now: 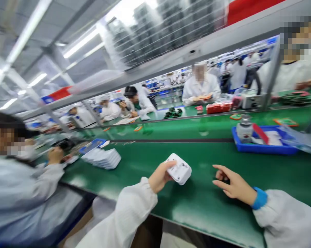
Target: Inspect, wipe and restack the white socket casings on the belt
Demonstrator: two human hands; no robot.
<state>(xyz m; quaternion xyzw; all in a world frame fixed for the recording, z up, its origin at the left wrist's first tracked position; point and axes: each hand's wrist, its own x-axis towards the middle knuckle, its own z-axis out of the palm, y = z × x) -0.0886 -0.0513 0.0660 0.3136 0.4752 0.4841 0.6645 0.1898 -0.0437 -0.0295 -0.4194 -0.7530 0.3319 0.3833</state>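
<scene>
My left hand [161,175] grips a white plastic housing [180,168] by its left side, with the thumb on top. The housing is boxy with rounded corners, and small dark marks or openings show on its upper face. It is held tilted above the green bench top [134,186]. To the right of it, apart from the housing, my right hand [229,182] hovers over the bench with thumb and forefinger spread and nothing between them. A blue band circles the right wrist.
At the right stands a blue tray [269,148] with a bottle [245,129] and a red-handled item. A stack of white pieces [103,158] lies at left, near a seated co-worker [21,193]. Beyond a dark strip, a green belt [170,127] carries small orange-edged boards.
</scene>
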